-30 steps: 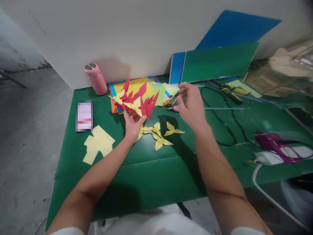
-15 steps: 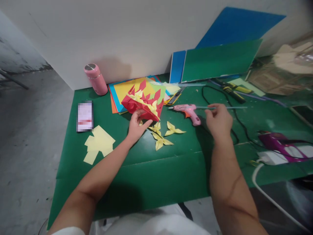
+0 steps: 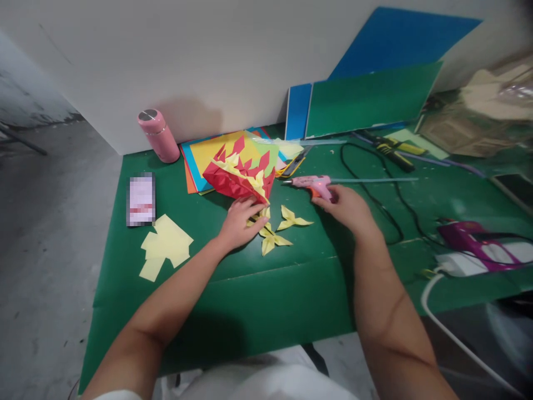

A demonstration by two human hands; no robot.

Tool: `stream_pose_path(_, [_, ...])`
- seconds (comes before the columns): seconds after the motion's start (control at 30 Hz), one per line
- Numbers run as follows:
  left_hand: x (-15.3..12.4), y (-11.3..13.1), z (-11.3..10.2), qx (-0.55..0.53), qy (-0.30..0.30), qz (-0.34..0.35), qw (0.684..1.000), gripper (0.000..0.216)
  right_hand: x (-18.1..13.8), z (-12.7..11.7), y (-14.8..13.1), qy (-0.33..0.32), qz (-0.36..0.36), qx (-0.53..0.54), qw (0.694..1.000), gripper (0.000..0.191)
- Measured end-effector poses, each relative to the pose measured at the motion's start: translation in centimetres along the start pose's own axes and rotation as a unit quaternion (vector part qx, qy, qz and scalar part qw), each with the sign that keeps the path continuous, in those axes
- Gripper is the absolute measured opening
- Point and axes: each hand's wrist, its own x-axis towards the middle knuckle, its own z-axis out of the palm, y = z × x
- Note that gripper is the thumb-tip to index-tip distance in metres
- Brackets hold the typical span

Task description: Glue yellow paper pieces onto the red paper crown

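In the head view, my right hand [image 3: 347, 206] is closed around the handle of a pink hot glue gun [image 3: 310, 181] with an orange trigger. A long translucent glue stick [image 3: 387, 179] sticks out of its back end. My left hand [image 3: 241, 224] lies with fingers stretched out at the lower edge of a red folded-paper piece [image 3: 237, 178] trimmed with yellow paper flowers. Its fingertips are over loose yellow folded flowers, partly covering them. Another yellow flower [image 3: 293, 218] lies apart between my two hands.
Pale yellow paper pieces [image 3: 167, 244] and a phone [image 3: 140, 200] lie at left, near a pink flask [image 3: 159, 136]. Coloured sheets [image 3: 194, 164] lie behind the red piece. A black cord [image 3: 377, 205], a purple device [image 3: 466, 239] and a white power strip [image 3: 456, 264] are at right.
My right hand has moved left and down from the glue stick to the glue gun's handle. My left hand has shifted slightly down and right, over the loose yellow flowers.
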Motion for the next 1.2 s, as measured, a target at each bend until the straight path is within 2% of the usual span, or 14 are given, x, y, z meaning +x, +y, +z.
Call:
stream_pose_path(0.1, [0.0, -0.3, 0.1, -0.085, 0.048, -0.005, 0.995, 0.034, 0.1, -0.1, 0.5, -0.006, -0.008, 0.021, 1.0, 0.047])
stream_pose_path(0.2, [0.0, -0.5, 0.2, -0.214, 0.137, -0.017, 0.967, 0.033, 0.3, -0.6, 1.0, -0.018, -0.044, 0.03, 0.998, 0.034])
stream_pose_path(0.27, [0.2, -0.5, 0.2, -0.31, 0.202, -0.035, 0.928, 0.036, 0.3, -0.9, 1.1, -0.032, -0.071, 0.034, 0.996, 0.03])
stream_pose_path(0.33, [0.5, -0.4, 0.1, -0.398, 0.271, -0.06, 0.874, 0.042, 0.3, -1.1, 1.1, -0.028, -0.075, 0.067, 0.994, 0.029])
stream_pose_path(0.43, [1.0, -0.4, -0.1, -0.462, 0.368, -0.113, 0.799, 0.049, 0.0, -1.1, 0.4, -0.003, -0.016, 0.174, 0.985, 0.019])
stream_pose_path(0.5, [1.3, -0.6, -0.3, -0.479, 0.415, -0.144, 0.76, 0.048, -0.1, -0.9, -0.2, 0.005, 0.029, 0.222, 0.975, 0.022])
stream_pose_path(0.6, [1.5, -1.0, -0.6, -0.519, 0.449, -0.169, 0.707, 0.047, -0.1, -0.6, -1.1, 0.039, 0.04, 0.22, 0.974, 0.026])
stream_pose_path(0.67, [1.7, -1.1, -0.7, -0.554, 0.432, -0.192, 0.685, 0.045, -0.1, -0.4, -1.6, 0.068, 0.027, 0.225, 0.972, 0.03])
stream_pose_path(0.77, [1.8, -1.0, -0.9, -0.596, 0.349, -0.237, 0.683, 0.038, -0.2, -0.2, -2.2, 0.093, 0.0, 0.253, 0.963, 0.033])
stream_pose_path(0.83, [1.9, -0.7, -0.9, -0.606, 0.293, -0.244, 0.698, 0.031, -0.6, 0.0, -2.8, 0.114, -0.018, 0.255, 0.96, 0.035])
stream_pose_path(0.9, [1.9, -0.5, -0.7, -0.604, 0.265, -0.233, 0.714, 0.027, -1.0, 0.0, -3.5, 0.148, -0.024, 0.244, 0.958, 0.038])
stream_pose_path(1.07, [1.7, -0.2, -0.2, -0.58, 0.279, -0.216, 0.734, 0.035, -2.6, 0.1, -5.9, 0.212, -0.029, 0.181, 0.96, 0.042])
stream_pose_path(1.2, [1.6, 0.3, 0.0, -0.574, 0.284, -0.233, 0.732, 0.039, -3.7, 0.7, -7.9, 0.189, -0.033, 0.164, 0.968, 0.048])
